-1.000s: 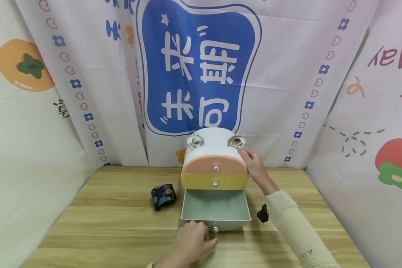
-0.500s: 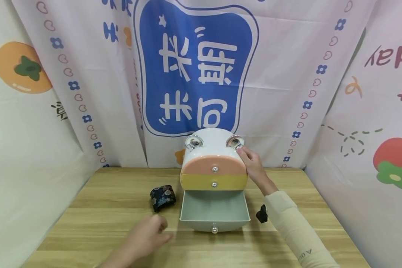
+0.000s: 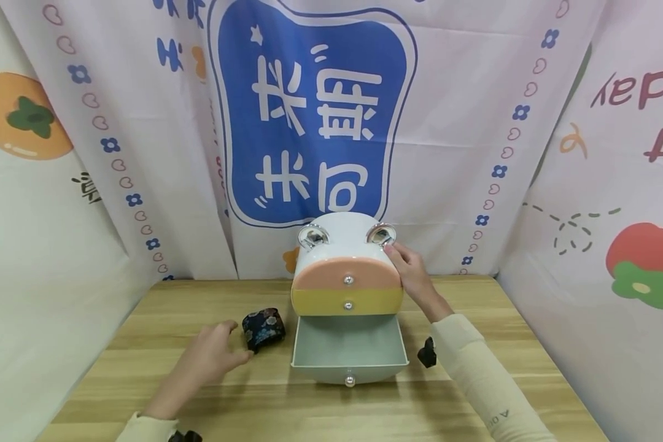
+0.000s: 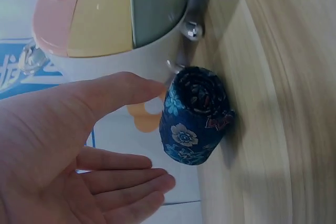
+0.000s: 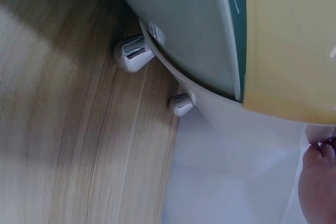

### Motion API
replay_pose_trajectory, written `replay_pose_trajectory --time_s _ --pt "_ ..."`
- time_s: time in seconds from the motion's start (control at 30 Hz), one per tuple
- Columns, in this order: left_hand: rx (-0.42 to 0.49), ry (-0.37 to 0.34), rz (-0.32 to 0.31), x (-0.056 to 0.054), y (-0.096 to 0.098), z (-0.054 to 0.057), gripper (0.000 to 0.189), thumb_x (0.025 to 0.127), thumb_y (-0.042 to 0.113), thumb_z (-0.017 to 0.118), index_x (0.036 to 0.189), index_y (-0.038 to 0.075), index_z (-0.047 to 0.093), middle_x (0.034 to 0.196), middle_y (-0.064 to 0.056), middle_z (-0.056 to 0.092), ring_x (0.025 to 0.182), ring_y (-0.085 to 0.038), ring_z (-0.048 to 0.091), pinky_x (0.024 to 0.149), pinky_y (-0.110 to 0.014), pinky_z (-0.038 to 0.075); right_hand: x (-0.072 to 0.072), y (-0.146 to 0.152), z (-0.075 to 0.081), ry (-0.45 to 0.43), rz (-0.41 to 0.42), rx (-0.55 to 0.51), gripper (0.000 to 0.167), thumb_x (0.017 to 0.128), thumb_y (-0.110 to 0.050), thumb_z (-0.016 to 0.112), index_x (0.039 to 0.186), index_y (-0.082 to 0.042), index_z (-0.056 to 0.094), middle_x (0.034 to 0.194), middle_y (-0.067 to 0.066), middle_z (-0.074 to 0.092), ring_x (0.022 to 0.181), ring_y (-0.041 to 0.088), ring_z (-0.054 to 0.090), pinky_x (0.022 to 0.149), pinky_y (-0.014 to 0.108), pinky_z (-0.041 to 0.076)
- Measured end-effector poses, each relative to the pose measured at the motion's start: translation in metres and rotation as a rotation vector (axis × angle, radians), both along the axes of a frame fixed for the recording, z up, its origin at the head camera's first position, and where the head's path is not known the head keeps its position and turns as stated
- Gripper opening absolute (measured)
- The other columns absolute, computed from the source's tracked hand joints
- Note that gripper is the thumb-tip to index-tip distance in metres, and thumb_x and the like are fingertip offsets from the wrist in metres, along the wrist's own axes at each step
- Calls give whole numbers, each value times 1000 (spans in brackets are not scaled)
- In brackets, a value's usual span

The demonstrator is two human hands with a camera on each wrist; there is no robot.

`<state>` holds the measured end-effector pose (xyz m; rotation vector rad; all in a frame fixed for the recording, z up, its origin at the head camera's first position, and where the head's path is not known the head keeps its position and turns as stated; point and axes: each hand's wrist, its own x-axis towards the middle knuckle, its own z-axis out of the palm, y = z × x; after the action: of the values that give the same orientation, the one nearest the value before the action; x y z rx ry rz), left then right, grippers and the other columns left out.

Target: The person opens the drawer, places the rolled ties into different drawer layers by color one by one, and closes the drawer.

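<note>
A rolled-up, dark blue floral necktie-like strip of cloth [image 3: 263, 329] rests on the wooden table, left of a small drawer cabinet [image 3: 342, 236]. My left hand [image 3: 205, 355] is just beside the roll, thumb and fingers apart; in the left wrist view the thumb points at the roll [image 4: 184, 129] and nothing is held. The cabinet's bottom green drawer [image 3: 350, 344] is pulled out, with nothing visible inside. Against the cabinet's right side rests my right hand [image 3: 417, 279], thumb by the silver ring [image 3: 382, 234]; most of its fingers are hidden in the right wrist view.
Pink [image 3: 376, 273] and yellow [image 3: 320, 301] drawers with silver knobs are closed above. A small black object [image 3: 428, 353] is by the right sleeve. Printed cloth [image 3: 447, 184] hangs behind the table [image 3: 287, 411]; silver feet [image 5: 134, 53] support the cabinet.
My left hand has left the front of the green drawer, moved left, and spread beside the roll. The right hand keeps its place on the cabinet. The view has shifted slightly.
</note>
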<state>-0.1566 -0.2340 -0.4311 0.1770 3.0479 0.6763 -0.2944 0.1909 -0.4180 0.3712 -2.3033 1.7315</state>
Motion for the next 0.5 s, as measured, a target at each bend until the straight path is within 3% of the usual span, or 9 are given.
replay_pose_trajectory --time_s 0.1,0.17,0.27,0.5 --pt "-25 13 -16 -8 -2 -3 87 82 37 90 142 -13 53 119 -32 71 100 -45 73 86 -56 62 0 -1 0 7 0 -5 47 108 -52 54 118 -9 70 109 9 66 102 19 58 87 29 51" --pt "-53 41 -38 -13 -3 -5 89 81 39 90 142 -14 53 140 -37 61 123 -53 64 101 -63 54 0 -2 0 9 -6 0 47 107 -52 54 121 -10 70 111 9 67 103 18 59 88 28 51" --pt "-61 41 -58 -21 -3 -9 94 80 41 91 143 -15 51 143 -38 58 128 -56 60 104 -65 52 1 -2 1 6 -9 1 47 107 -53 54 119 -10 70 110 9 67 102 18 58 87 28 50" --pt "-59 44 -83 -39 -7 -18 98 75 41 94 142 -17 51 138 -38 61 122 -54 64 102 -63 54 2 0 1 8 -14 9 45 108 -52 53 118 -12 70 108 7 67 101 17 59 87 28 51"
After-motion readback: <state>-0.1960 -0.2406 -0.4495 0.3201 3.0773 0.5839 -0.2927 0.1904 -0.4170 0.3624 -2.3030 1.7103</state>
